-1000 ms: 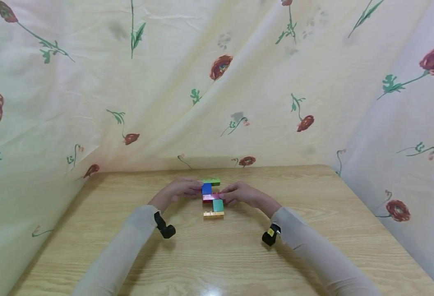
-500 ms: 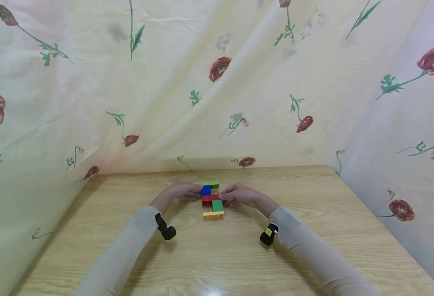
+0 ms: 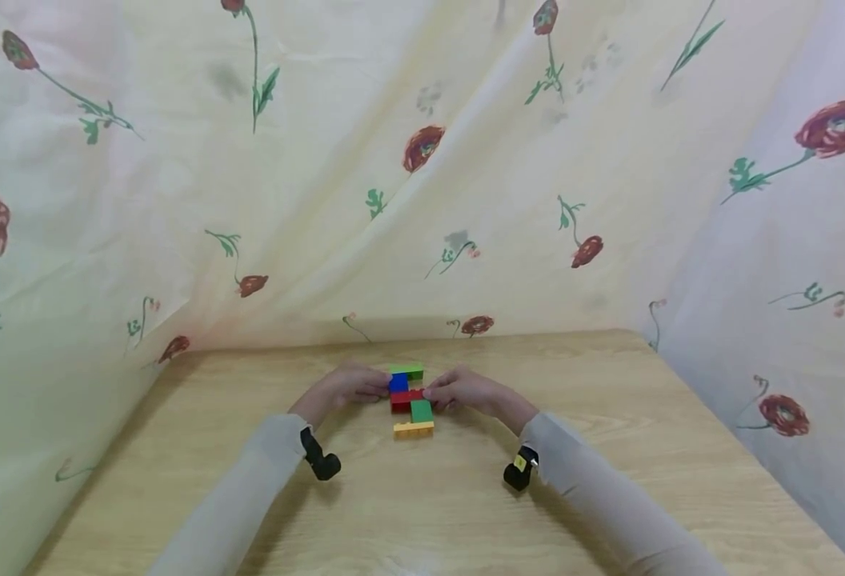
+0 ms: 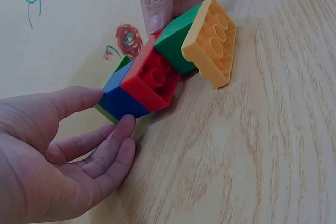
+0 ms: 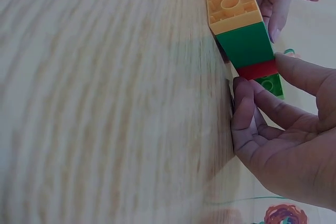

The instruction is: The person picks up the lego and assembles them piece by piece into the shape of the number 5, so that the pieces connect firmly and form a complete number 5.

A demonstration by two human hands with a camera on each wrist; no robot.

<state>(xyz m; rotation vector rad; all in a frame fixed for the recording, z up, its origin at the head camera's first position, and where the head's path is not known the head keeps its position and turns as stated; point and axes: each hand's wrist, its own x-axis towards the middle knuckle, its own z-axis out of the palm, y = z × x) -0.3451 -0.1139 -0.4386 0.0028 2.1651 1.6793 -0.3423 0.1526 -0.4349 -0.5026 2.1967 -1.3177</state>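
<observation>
At the far middle of the table [image 3: 178, 480], we steady a zigzag chain of toy bricks [image 3: 410, 398] from both sides. Our left hand [image 3: 343, 386] comes in from the left, thumb and fingertips pinching the blue brick [image 4: 118, 100] near the chain's far end, with the light green brick [image 3: 406, 370] beyond it against the flowered cloth backdrop [image 3: 422, 160]. The red brick [image 4: 152, 80] sits at the middle. Our right hand [image 3: 466, 390] closes in from the right, thumb and curled fingers pinching that red brick's end, just behind the dark green brick [image 5: 245, 44]; the orange brick [image 5: 231, 1] caps the near end, untouched. We judge the step in hand to be a joint at the red brick being pressed together or pulled apart; which, we cannot tell. The next move calls for firm, opposed pressure from both hands, keeping the chain flat.
</observation>
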